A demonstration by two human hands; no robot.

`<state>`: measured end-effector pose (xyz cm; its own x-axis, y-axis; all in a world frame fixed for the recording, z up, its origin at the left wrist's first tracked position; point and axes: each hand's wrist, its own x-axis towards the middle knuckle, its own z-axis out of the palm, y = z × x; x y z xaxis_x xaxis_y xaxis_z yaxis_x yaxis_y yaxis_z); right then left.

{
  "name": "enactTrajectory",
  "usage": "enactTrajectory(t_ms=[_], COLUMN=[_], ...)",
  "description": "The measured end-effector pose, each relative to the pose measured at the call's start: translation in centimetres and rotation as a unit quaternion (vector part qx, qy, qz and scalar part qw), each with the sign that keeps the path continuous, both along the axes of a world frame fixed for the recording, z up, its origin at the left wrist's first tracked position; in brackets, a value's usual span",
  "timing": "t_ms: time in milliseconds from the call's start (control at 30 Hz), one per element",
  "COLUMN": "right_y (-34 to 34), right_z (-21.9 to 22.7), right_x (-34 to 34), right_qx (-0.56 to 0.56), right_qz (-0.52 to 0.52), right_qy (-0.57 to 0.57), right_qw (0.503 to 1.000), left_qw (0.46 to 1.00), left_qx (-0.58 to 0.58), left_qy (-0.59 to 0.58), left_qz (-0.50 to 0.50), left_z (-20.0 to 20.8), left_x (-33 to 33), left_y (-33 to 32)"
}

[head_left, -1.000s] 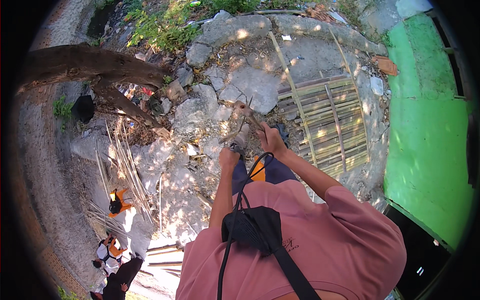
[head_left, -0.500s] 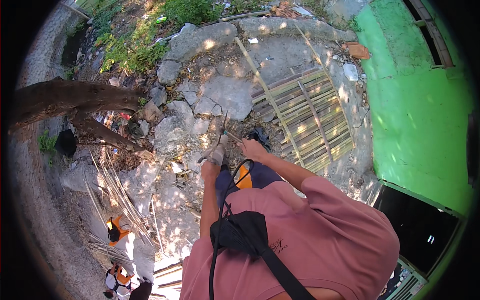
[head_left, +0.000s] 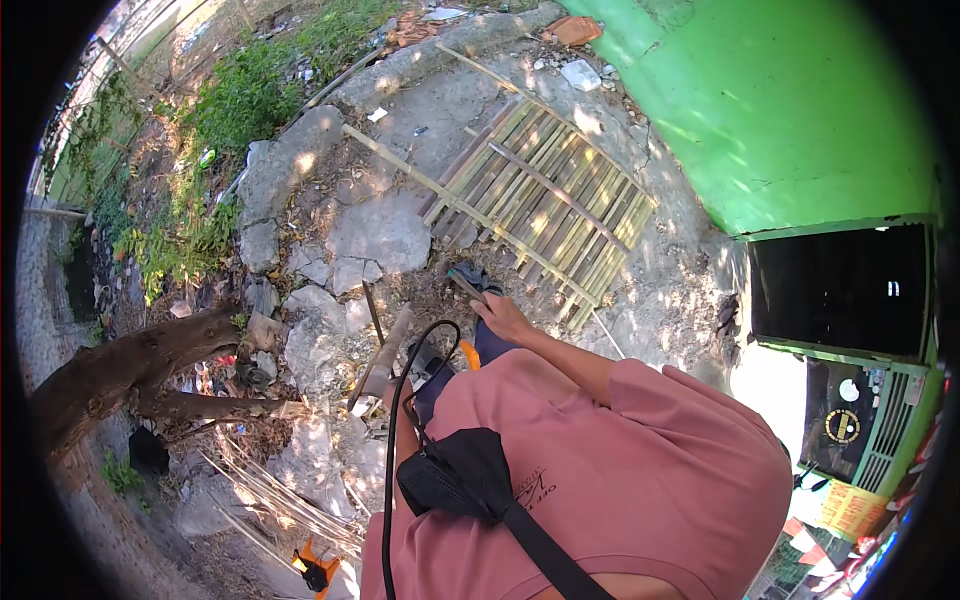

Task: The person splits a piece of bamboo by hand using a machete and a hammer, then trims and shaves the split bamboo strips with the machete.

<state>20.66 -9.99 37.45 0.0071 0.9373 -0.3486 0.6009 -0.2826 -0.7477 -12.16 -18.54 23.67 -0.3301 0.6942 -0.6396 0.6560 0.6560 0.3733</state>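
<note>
My left hand [head_left: 379,378], which looks covered in a pale glove, is closed around a long dark, thin piece that looks like a blade [head_left: 373,312]. A pale, rod-like shape [head_left: 397,332] rises beside it, and a curved brown end shows below; I cannot make out how these parts join. My right hand [head_left: 503,318] is closed around a short brown stick-like tool [head_left: 466,286] with a teal tip. The two hands are apart, in front of my legs. A dark cloth-like heap [head_left: 482,273] lies on the ground just beyond the right hand.
A bamboo slat panel [head_left: 545,195] lies on the ground ahead to the right. A green wall [head_left: 760,130] stands at the right. A tree trunk [head_left: 140,360] leans in from the left, above thin bamboo strips [head_left: 290,500]. Broken concrete slabs [head_left: 380,238] cover the ground ahead.
My view has swung to the right, so the panel and wall now sit further left. My hands have moved apart; the left one is lower and nearer my body.
</note>
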Motion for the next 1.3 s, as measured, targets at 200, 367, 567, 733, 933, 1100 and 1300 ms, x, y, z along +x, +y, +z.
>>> enactTrajectory(t_ms=[200, 367, 567, 733, 933, 1100, 1300], right_y=[-3.9, -6.5, -6.7, -5.6, -7.3, -9.8, -10.9], right_z=[-0.5, -0.1, -0.7, 1.1, 1.0, 1.4, 0.9], right_x=[2.2, 1.7, -1.5, -4.2, -3.9, -4.0, -4.1], right_qx=[0.024, -0.006, -0.003, 0.029, 0.033, 0.071, 0.04], right_qz=[-0.035, -0.052, -0.067, -0.103, -0.113, -0.158, -0.208], right_qy=[-0.03, -0.04, -0.043, -0.004, -0.03, -0.032, -0.012], right_qw=[0.999, 0.998, 0.997, 0.994, 0.993, 0.984, 0.977], left_qw=[0.996, 0.983, 0.979, 0.989, 0.974, 0.937, 0.907], left_qx=[0.022, 0.017, 0.037, 0.114, 0.074, 0.081, 0.144], left_qy=[-0.044, -0.129, -0.162, -0.091, -0.027, -0.041, -0.047], left_qz=[0.077, 0.131, 0.117, 0.024, -0.214, -0.338, -0.392], left_z=[-1.0, -1.0, 0.5, 1.2, 2.9, 5.0, 2.8], left_x=[0.3, 1.9, 1.9, -1.0, -5.7, -6.6, -8.6], left_y=[3.9, 5.3, 4.9, 3.9, 7.7, 14.0, 21.8])
